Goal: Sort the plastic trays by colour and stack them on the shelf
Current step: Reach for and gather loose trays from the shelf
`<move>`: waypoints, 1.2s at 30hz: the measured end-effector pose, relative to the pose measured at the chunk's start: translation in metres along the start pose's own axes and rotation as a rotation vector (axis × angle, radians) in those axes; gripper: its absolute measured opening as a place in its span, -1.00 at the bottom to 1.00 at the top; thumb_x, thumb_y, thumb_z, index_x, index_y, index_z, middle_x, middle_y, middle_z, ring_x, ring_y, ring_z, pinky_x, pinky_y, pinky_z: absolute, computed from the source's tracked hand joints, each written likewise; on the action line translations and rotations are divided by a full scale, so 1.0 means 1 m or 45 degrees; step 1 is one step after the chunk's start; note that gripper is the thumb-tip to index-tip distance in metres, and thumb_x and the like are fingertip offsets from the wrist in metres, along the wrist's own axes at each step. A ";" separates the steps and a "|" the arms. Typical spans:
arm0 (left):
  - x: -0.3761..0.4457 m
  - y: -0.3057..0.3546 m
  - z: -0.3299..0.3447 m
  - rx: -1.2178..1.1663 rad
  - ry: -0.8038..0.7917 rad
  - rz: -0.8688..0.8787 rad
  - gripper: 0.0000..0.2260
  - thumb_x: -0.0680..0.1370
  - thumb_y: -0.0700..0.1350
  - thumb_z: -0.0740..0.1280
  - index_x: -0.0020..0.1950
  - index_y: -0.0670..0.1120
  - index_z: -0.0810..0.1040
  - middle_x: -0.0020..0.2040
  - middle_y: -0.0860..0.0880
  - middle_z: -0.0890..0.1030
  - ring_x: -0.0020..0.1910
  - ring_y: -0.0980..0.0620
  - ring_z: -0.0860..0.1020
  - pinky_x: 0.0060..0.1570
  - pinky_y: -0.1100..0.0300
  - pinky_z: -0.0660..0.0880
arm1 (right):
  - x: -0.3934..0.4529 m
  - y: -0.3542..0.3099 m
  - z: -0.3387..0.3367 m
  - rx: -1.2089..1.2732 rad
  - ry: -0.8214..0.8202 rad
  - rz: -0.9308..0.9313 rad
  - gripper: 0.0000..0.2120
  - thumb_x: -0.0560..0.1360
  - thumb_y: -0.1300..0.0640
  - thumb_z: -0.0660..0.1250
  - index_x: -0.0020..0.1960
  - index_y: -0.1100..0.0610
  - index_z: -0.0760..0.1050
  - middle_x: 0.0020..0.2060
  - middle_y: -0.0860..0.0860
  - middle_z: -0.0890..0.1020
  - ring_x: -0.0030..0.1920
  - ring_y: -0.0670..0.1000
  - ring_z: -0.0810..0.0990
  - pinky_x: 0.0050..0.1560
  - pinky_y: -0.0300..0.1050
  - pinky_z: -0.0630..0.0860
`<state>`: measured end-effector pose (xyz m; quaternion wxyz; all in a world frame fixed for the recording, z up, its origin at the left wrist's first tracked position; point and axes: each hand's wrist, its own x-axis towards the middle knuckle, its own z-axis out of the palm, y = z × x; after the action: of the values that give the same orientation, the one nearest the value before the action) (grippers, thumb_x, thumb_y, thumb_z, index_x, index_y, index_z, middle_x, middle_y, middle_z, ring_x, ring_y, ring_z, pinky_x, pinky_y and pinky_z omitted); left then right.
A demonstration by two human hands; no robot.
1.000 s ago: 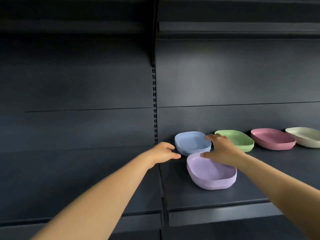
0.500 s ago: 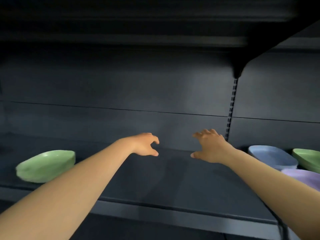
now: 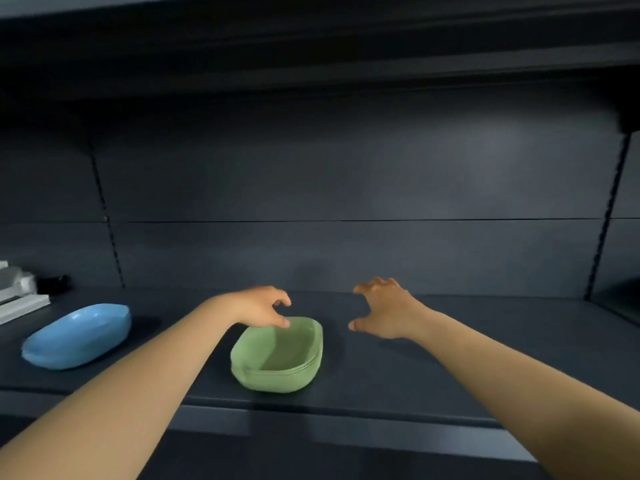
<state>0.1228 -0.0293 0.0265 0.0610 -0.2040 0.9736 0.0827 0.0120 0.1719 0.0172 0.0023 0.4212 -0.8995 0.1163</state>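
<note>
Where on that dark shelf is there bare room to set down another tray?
Bare shelf lies right of the green trays, under the right hand, and between them and the blue tray. The far-left corner is crowded by pale boxes.

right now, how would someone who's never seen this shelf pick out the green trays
Find the dark shelf that runs across the view and look at the middle of its front part. The green trays sit there as a small nested stack, between the two reaching hands. The only other tray in view, the blue tray to the left, looks shallower.
</note>
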 end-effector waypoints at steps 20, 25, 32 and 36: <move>0.017 -0.034 0.065 -1.708 0.020 -0.390 -0.56 0.42 -0.31 0.46 0.24 -0.24 0.41 0.11 -0.26 0.60 0.02 -0.22 0.61 -0.03 -0.08 0.56 | 0.031 -0.050 0.084 1.457 -0.087 0.606 -0.56 0.34 0.42 0.40 0.19 0.24 0.47 0.06 0.16 0.62 0.08 0.15 0.60 0.13 0.06 0.56; 0.022 0.024 0.066 -1.770 0.110 -0.299 -0.72 0.42 -0.34 0.45 -0.03 -0.17 0.38 0.12 -0.23 0.56 0.04 -0.21 0.57 0.02 -0.07 0.53 | -0.001 -0.003 0.066 1.673 0.047 0.570 -0.58 0.36 0.48 0.36 0.19 0.28 0.50 0.04 0.16 0.64 0.03 0.14 0.62 -0.01 -0.05 0.57; 0.031 0.172 0.074 -1.882 0.049 -0.085 -0.58 0.41 -0.32 0.46 0.20 -0.25 0.40 0.10 -0.22 0.59 0.01 -0.20 0.60 -0.16 0.01 0.56 | -0.075 0.110 0.019 1.893 0.284 0.595 -0.59 0.39 0.45 0.39 0.22 0.29 0.48 0.06 0.17 0.64 -0.03 0.14 0.63 -0.14 -0.05 0.57; 0.034 0.286 0.086 -1.941 -0.051 0.028 -0.69 0.40 -0.33 0.47 -0.01 -0.15 0.38 -0.05 -0.14 0.57 -0.10 -0.12 0.59 -0.16 0.01 0.56 | -0.127 0.202 -0.017 1.868 0.440 0.651 -0.58 0.36 0.46 0.41 0.20 0.31 0.50 0.01 0.18 0.65 -0.03 0.18 0.64 -0.14 -0.02 0.59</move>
<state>-0.0174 0.2314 -0.0238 -0.0800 -0.1784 0.6477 0.7363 -0.0608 0.3969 -0.0212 -0.1631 0.0717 -0.6492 0.7395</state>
